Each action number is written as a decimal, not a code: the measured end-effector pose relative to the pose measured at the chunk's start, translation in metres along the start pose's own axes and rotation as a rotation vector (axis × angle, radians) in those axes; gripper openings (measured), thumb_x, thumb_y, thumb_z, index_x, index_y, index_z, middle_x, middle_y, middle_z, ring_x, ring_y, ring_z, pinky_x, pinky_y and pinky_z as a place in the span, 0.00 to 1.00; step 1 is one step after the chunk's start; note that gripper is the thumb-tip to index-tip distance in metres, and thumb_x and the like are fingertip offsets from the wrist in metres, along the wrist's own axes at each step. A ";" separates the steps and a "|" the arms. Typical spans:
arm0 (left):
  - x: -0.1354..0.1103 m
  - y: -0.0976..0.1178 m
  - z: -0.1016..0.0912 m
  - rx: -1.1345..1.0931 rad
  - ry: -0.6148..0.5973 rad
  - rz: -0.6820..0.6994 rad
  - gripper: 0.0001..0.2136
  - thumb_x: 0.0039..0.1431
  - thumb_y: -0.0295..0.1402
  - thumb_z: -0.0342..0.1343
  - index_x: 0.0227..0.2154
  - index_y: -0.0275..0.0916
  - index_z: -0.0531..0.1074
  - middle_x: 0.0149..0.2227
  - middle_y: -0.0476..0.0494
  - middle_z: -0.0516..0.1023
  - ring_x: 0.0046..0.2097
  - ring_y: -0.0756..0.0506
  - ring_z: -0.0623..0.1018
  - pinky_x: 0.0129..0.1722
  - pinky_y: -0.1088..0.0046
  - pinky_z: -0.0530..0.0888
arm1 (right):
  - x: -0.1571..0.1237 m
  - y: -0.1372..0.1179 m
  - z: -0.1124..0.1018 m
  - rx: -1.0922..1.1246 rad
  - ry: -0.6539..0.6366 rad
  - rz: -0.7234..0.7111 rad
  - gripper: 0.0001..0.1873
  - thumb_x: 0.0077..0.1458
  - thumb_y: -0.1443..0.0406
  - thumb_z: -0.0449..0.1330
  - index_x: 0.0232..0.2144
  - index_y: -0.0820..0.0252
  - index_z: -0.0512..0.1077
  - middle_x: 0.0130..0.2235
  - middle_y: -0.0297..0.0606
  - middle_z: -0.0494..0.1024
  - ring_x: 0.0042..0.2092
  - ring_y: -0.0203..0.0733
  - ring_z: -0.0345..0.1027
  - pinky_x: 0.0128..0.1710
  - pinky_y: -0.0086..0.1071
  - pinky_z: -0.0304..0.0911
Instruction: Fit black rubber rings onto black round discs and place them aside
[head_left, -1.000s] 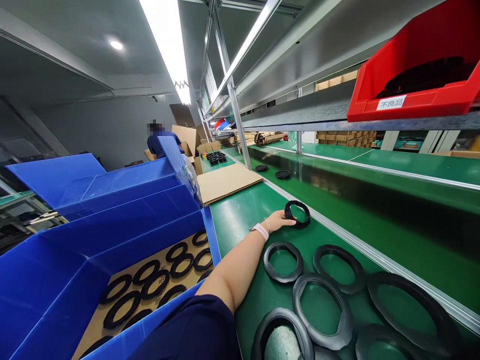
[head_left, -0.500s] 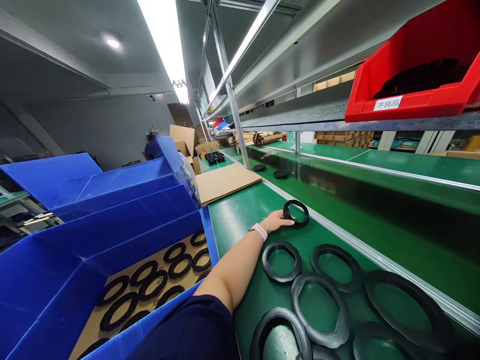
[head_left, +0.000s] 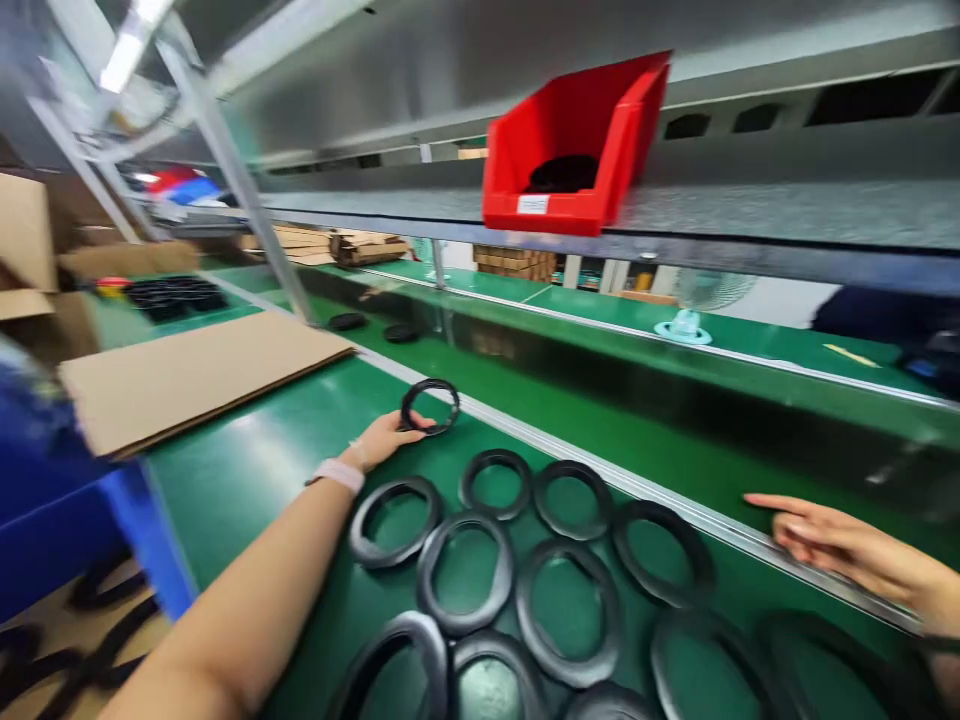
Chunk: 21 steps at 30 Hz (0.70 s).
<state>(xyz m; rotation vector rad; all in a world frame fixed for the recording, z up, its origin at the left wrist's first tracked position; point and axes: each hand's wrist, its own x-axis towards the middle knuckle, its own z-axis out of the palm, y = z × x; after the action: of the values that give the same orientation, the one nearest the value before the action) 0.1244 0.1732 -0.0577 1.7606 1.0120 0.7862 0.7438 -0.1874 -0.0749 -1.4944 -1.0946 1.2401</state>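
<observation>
My left hand (head_left: 384, 440) grips a black ring (head_left: 407, 408) by its left side, near the metal edge strip of the green bench. The ring stands tilted; whether it is one ring or a few together I cannot tell. Several flat black rings (head_left: 472, 618) lie on the bench to the right of my left forearm and in front of me. My right hand (head_left: 844, 545) is over the metal strip at the right, index finger stretched out and the other fingers partly bent. Nothing shows in it, though it is slightly blurred.
A cardboard sheet (head_left: 210, 370) lies on the bench at the left. Beside it stands a blue box (head_left: 142, 530) with black rings inside. A red bin (head_left: 547, 215) holding dark parts sits on the shelf. Two small black discs (head_left: 401, 332) lie on the green surface beyond the strip.
The view has swung right, bringing my right hand and more rings into sight. My left hand still holds the black ring near the strip.
</observation>
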 end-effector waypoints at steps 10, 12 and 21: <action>0.006 0.000 0.002 0.055 0.020 -0.124 0.35 0.28 0.58 0.71 0.38 0.39 0.77 0.50 0.46 0.82 0.56 0.40 0.75 0.61 0.62 0.65 | -0.006 -0.012 -0.003 0.118 -0.040 0.136 0.39 0.50 0.56 0.73 0.60 0.63 0.66 0.36 0.42 0.75 0.35 0.42 0.70 0.33 0.29 0.70; 0.007 -0.001 0.002 0.070 0.021 -0.132 0.35 0.28 0.59 0.71 0.38 0.40 0.78 0.50 0.48 0.82 0.57 0.40 0.74 0.62 0.62 0.64 | -0.006 -0.011 -0.005 0.127 -0.044 0.137 0.39 0.51 0.56 0.72 0.61 0.63 0.66 0.36 0.42 0.75 0.35 0.42 0.70 0.34 0.29 0.70; 0.009 -0.004 -0.001 0.086 0.010 -0.102 0.31 0.30 0.58 0.70 0.37 0.44 0.79 0.48 0.53 0.83 0.57 0.39 0.75 0.63 0.63 0.65 | -0.006 -0.008 -0.005 0.169 -0.062 0.125 0.37 0.52 0.58 0.73 0.60 0.63 0.67 0.36 0.42 0.75 0.35 0.39 0.70 0.33 0.26 0.70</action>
<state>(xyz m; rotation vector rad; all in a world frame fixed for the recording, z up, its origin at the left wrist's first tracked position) 0.1263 0.1824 -0.0604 1.7638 1.1485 0.6973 0.7477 -0.1920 -0.0651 -1.4216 -0.9226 1.4370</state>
